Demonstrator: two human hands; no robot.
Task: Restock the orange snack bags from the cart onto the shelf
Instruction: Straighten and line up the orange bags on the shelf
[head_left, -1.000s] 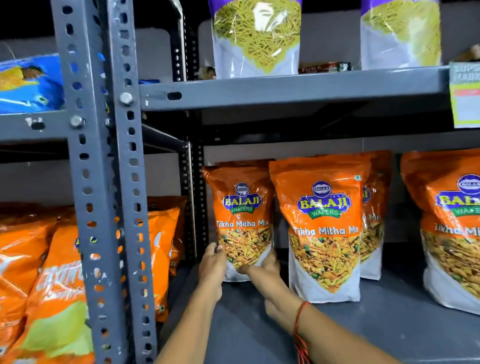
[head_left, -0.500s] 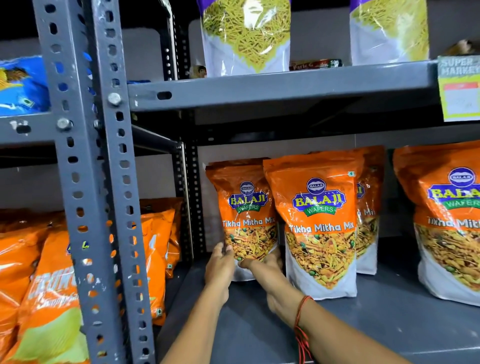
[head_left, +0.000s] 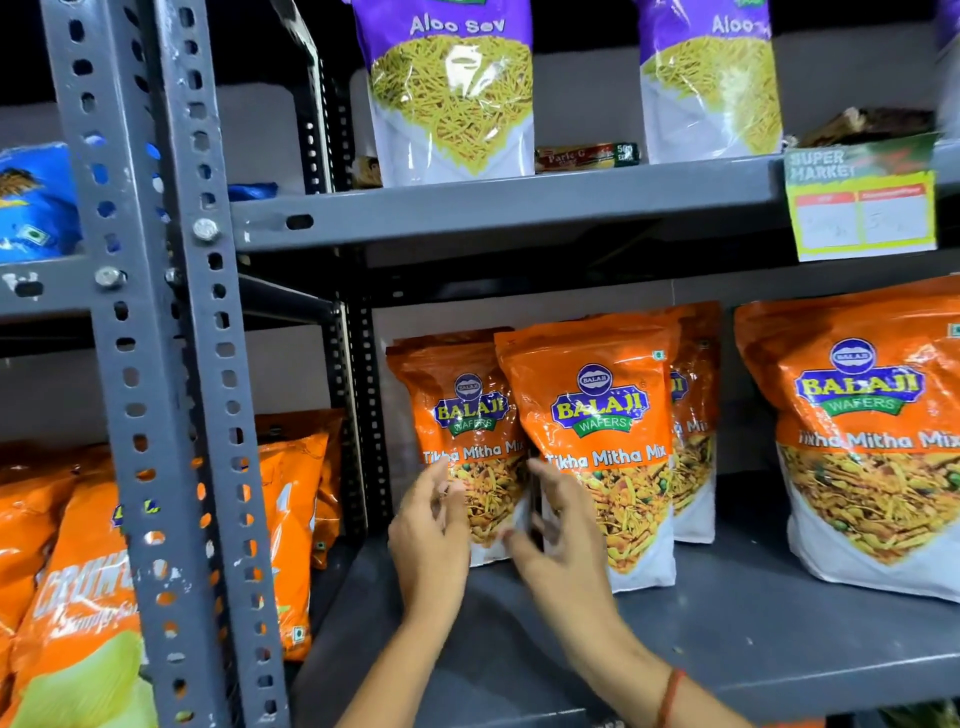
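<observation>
— What was seen on the shelf (head_left: 727, 639)?

— Orange bags were stood upright along it. A rear bag (head_left: 457, 415) was set near the shelf's left end, toward the back, and a front bag (head_left: 597, 415) was overlapped across its right side. A third bag (head_left: 693, 415) was half hidden behind the front one, and a larger bag (head_left: 862, 431) was placed well apart toward the right end.

— And the hands?

— The left hand (head_left: 428, 540) was held at the rear bag's lower left, its grip spread, fingers loosely fanned. Whether the bag was actually touched could not be told, since the fingers were blurred. The right hand (head_left: 563, 540) was raised in front of the seam between the rear and front bags, its grip likewise spread, nothing pinched. A red thread (head_left: 670, 696) was worn on that wrist.

— What else was framed?

— Purple bags (head_left: 452, 93) were stood on the shelf above, a price tag (head_left: 862, 208) was hung from its front edge at the right, and more orange packs (head_left: 291, 519) were stacked left of the grey upright (head_left: 171, 364).
</observation>
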